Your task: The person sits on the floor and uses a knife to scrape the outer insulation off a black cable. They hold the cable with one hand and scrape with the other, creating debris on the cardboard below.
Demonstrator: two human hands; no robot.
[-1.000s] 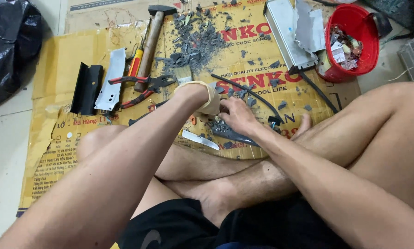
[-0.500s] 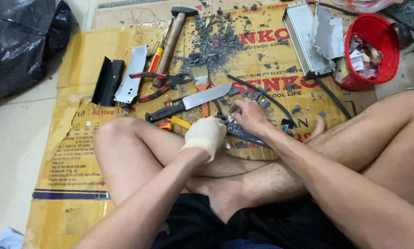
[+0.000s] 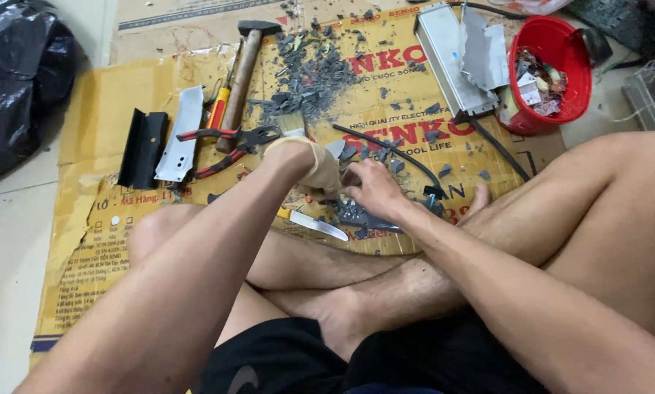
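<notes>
At the far left of the frame a black bag [image 3: 13, 80] is slumping beside the flattened cardboard [image 3: 94, 109] that covers the floor. On it, moving right, a black angled bracket [image 3: 143, 148] and a silver metal plate [image 3: 180, 135] are lying side by side, then red-handled pliers [image 3: 221, 138] and a wooden-handled hammer [image 3: 241, 80] whose head is pointing to the top of the frame.

Near the centre, the gloved left hand [image 3: 305, 164] is curling closed, seemingly around a tool handle, though what it grips is hidden by the glove. Just below it a knife [image 3: 314, 222] is lying free on the cardboard, its long axis running from upper left to lower right, the tip pointing toward the lower right.

Right beside the glove, the bare right hand [image 3: 371, 188] is pressing fingers-down on a dark, crumbling component [image 3: 360, 215] at the middle of the frame, just above the crossed legs; its long axis seems to be running left to right, but I cannot tell its exact shape under the fingers. To work it well, the right hand should be pinning the piece flat and keeping its fingertips clear of whatever the left is driving, prising away from the body.

Further right a black cable [image 3: 393, 149] is curving across grey debris [image 3: 305, 73], then an opened metal casing [image 3: 455, 62], and a red basket [image 3: 553, 73] of scraps at upper right.
</notes>
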